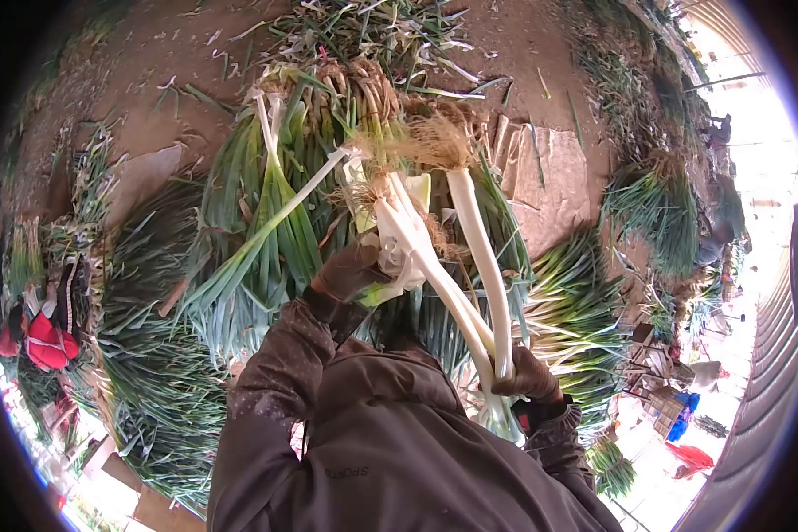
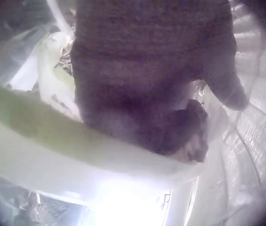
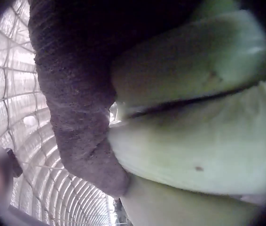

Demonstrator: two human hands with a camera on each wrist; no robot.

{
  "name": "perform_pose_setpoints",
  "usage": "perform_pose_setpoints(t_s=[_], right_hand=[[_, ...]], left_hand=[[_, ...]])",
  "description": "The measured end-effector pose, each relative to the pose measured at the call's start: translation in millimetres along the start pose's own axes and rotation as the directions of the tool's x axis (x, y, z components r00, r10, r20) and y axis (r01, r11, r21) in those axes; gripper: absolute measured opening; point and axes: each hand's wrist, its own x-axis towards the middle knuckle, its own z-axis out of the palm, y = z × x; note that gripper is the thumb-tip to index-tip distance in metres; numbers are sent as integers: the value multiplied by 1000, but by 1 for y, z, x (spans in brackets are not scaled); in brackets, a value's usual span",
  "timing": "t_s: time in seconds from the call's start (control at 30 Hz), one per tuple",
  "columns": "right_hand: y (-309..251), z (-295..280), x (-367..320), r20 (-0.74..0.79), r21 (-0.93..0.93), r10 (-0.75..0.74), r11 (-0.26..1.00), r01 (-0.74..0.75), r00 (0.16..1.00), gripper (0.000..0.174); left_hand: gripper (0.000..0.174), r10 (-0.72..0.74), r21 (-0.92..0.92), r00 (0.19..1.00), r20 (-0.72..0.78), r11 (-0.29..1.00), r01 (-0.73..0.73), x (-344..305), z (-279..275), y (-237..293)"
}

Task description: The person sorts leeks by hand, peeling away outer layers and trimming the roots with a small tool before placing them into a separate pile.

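Several white leek stalks lie slanted in front of the person's chest, their hairy roots pointing away. The gloved right hand grips them at their greenish end; in the right wrist view its glove curls round thick pale stalks. Left of the stalks, the gloved left hand holds loose whitish-green leaf layers against them. The left wrist view has that hand with fingers bent over a pale green strip; some fingertips are hidden.
A large leek pile lies under and beyond the hands, with more leeks at left and right. Flattened cardboard is at the right. Leaf scraps litter the brown ground. A red item sits far left.
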Motion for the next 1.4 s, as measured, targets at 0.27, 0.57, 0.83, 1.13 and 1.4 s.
perform_pose_setpoints(t_s=[0.27, 0.57, 0.83, 1.13, 1.4], right_hand=[[-7, 11, 14, 36, 80, -5, 997, 2, 999, 67], [71, 38, -75, -142, 213, 79, 976, -48, 987, 58], [117, 14, -32, -398, 408, 213, 912, -36, 893, 44], [124, 15, -31, -478, 432, 160, 899, 73, 864, 42], [134, 25, -43, -525, 467, 233, 883, 48, 818, 43]], left_hand=[[47, 315, 749, 928, -201, 659, -62, 21, 12, -7], [32, 833, 935, 475, -282, 350, -59, 108, -66, 271], [22, 387, 998, 921, -45, -20, 57, 164, 26, 229], [47, -902, 900, 195, -385, -413, -137, 58, 44, 6], [66, -74, 842, 994, -84, -539, 31, 257, 76, 196]])
